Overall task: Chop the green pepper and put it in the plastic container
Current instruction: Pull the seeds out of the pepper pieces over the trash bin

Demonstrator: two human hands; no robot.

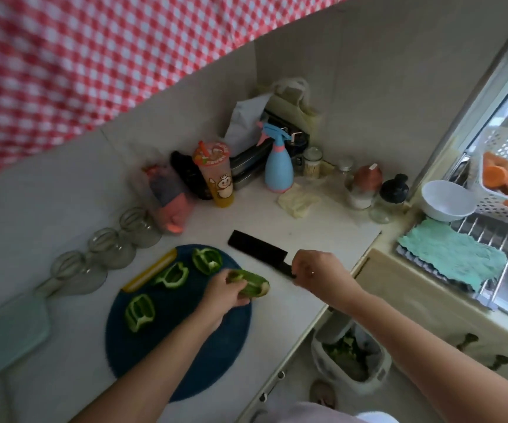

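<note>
**Pepper prep: one piece in hand, three on the mat**

Left grip [225, 293] is curled round a green pepper piece [251, 285], holding it just above the right edge of the blue mat [185, 361]. Right grip [315, 270] is clenched on the handle of the black knife [255, 250]. The blade looks to lie flat on the desk [323, 221], pointing away from the person. Three more pepper sections [171, 274] lie on the mat, insides showing, apart from each other. Pale teal plastic container [8, 331] sits far left on the desk, blurred; can't tell if a lid is on.

Handling, my read:
- Pepper is light and hollow, with crisp but springy walls.
- Waxy skin will likely skid under a blade, so lay it skin down and flatten it.
- Pin it with curled fingertips, back from the cut line.
- Go easy on the squeeze or the walls may crack.
- Chopped bits will be small and damp, so scoop them rather than pinch.
</note>
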